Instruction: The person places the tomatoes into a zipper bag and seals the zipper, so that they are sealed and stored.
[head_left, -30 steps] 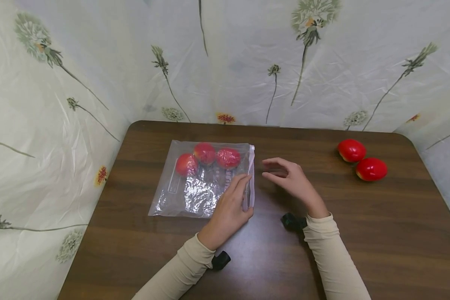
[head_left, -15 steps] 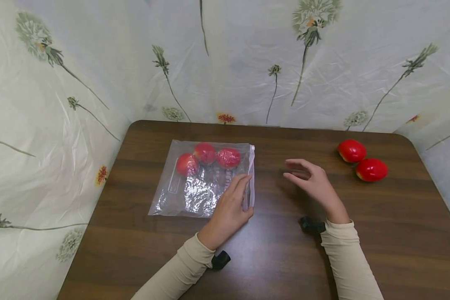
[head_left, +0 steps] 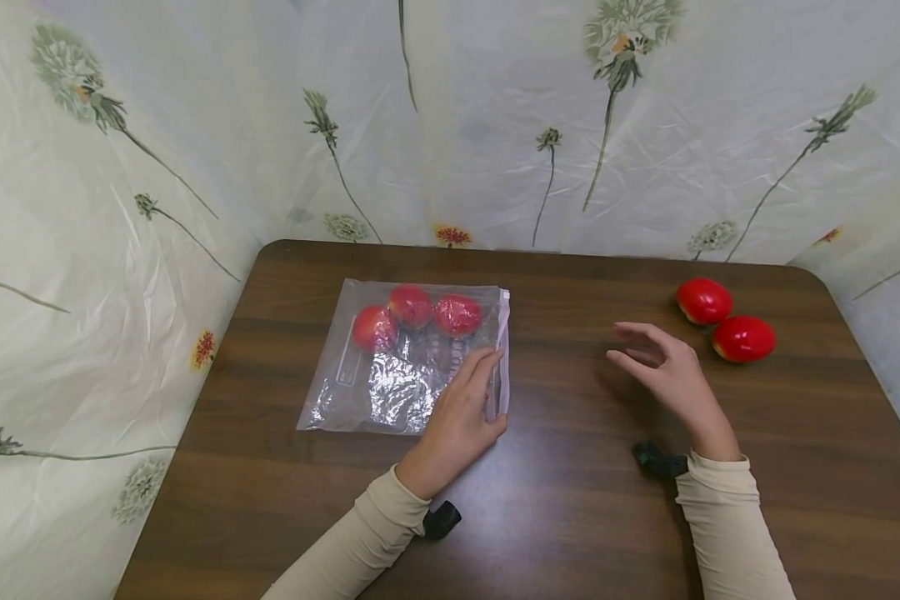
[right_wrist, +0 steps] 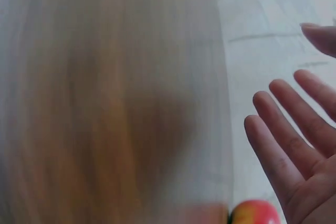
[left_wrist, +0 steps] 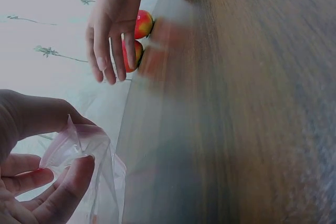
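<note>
A clear zip bag (head_left: 330,392) lies flat on the table, its zip edge facing right. Inside it are three glossy red fruits (head_left: 458,316). My left hand (head_left: 457,408) holds the bag's open edge, with thumb and fingers spread apart at its mouth in the left wrist view. My right hand (head_left: 667,367) hangs over the table with nothing in it, fingers relaxed and slightly bent. Just beyond it, to the right, two loose oval red fruits (head_left: 744,339) lie side by side. From the left wrist, these fruits (left_wrist: 143,24) show yellow lower sides.
The brown wooden table (head_left: 570,517) has rounded far corners. A pale floral sheet (head_left: 480,125) hangs behind it and along the left side. Each wrist carries a small black camera (head_left: 441,521).
My right hand has moved away from the bag, rightward toward the two loose fruits, its fingers staying relaxed. My left hand and the bag have kept their place.
</note>
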Demonstrator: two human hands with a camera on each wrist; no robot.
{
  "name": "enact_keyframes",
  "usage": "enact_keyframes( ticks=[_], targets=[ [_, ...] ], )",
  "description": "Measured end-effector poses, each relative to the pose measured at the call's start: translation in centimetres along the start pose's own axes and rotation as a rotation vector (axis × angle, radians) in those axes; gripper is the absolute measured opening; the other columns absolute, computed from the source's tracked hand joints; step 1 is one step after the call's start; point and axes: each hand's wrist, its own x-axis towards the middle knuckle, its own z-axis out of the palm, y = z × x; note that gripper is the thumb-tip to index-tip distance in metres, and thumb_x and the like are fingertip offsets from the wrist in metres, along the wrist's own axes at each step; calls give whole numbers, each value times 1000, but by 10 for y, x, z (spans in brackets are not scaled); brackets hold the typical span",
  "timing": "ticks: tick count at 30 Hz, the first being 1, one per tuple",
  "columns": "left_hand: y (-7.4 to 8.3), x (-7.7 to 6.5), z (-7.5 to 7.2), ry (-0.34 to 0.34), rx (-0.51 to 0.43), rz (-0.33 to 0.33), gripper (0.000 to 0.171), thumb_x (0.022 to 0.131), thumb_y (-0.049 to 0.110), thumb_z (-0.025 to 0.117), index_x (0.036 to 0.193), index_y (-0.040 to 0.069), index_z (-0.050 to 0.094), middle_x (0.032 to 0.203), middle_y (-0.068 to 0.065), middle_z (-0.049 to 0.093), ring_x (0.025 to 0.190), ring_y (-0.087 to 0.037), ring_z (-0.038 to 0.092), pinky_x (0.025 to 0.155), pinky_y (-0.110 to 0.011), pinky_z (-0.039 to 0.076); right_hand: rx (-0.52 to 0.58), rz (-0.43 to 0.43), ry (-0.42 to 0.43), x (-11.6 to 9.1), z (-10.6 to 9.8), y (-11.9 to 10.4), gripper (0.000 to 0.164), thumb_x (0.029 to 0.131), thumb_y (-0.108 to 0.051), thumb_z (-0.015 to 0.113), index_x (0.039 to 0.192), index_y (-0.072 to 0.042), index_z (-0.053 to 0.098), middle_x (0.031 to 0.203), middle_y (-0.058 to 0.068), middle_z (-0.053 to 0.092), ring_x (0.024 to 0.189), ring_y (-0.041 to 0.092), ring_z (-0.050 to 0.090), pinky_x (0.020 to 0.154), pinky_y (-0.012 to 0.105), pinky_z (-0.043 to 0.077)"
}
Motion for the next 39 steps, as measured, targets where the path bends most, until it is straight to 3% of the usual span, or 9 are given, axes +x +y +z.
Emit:
enact_keyframes(
  ticks=[4, 11, 18, 23, 31, 39],
  targets=[
    [0, 0, 0, -2, -3, -2, 85, 73, 4, 87, 149, 6, 49, 147, -5, 51, 93, -15, 67, 80, -27, 58, -9, 12, 53, -4, -11, 4, 51, 92, -11, 77, 139, -2, 61, 137, 25, 62, 109, -14, 63, 89, 8, 52],
    [0, 0, 1, -1, -11, 2, 85, 73, 4, 86, 148, 5, 49, 147, -6, 51, 93, -16, 67, 79, -26, 58, -40, 112, 92, -11, -29, 9, 54, 95, -23, 75, 145, -10, 58, 143, 20, 61, 110, -13, 64, 85, 3, 49],
    [0, 0, 1, -2, -10, 1, 86, 72, 4, 87, 149, 5, 48, 147, -6, 51, 94, -16, 68, 79, -26, 59, -46, 148, 163, -16, -41, 11, 56, 94, -24, 76, 146, -13, 57, 140, 3, 65, 108, -14, 63, 84, 2, 47],
    [-1, -1, 1, 8, -9, 6, 85, 71, 3, 88, 147, 4, 50, 146, -7, 52, 92, -17, 69, 79, -27, 59, -58, 161, 201, -19, -47, 12, 56, 94, -25, 76, 145, -12, 57, 136, -2, 65, 107, -13, 63, 85, 1, 46],
    [-1, 0, 1, 2, -18, 7, 86, 72, 3, 87, 148, 4, 49, 147, -7, 51, 93, -17, 69, 79, -27, 59, -117, 161, 306, -20, -56, 14, 53, 93, -22, 77, 142, -10, 61, 138, 6, 63, 110, -13, 58, 91, 3, 45],
    [-1, 0, 0, -3, -31, 1, 86, 72, 2, 86, 149, 4, 48, 147, -7, 50, 94, -18, 69, 79, -27, 59, -127, 222, 407, -26, -70, 17, 52, 92, -22, 78, 142, -15, 63, 141, -1, 65, 106, -14, 60, 87, 1, 45]
  ],
)
